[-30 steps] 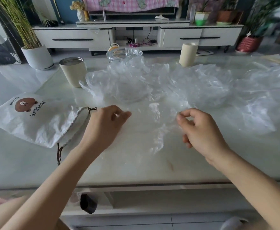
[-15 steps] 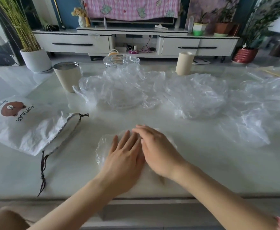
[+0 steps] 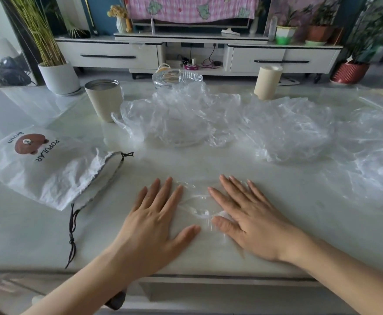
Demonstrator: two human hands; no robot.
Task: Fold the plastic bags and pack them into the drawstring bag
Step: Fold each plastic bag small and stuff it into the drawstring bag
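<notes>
A clear plastic bag (image 3: 197, 203) lies flattened on the white table near its front edge. My left hand (image 3: 156, 219) presses flat on the bag's left part, fingers straight and spread. My right hand (image 3: 245, 214) presses flat on its right part in the same way. The white drawstring bag (image 3: 43, 164), printed with a brown bear and "POPULAR", lies to the left with its mouth facing the hands and its dark cord trailing toward the table edge. Crumpled clear plastic bags (image 3: 181, 119) are heaped behind, with more spread out (image 3: 299, 128) to the right.
A beige metal-rimmed cup (image 3: 104, 98) stands at the back left and a beige cylinder (image 3: 267, 81) at the back right. A glass dish (image 3: 174, 76) sits behind the heap. The table's front edge (image 3: 208, 275) runs just below my wrists.
My hands pulled one bag toward the front edge and pressed it down together. They have since slid apart, left and right, flattening it.
</notes>
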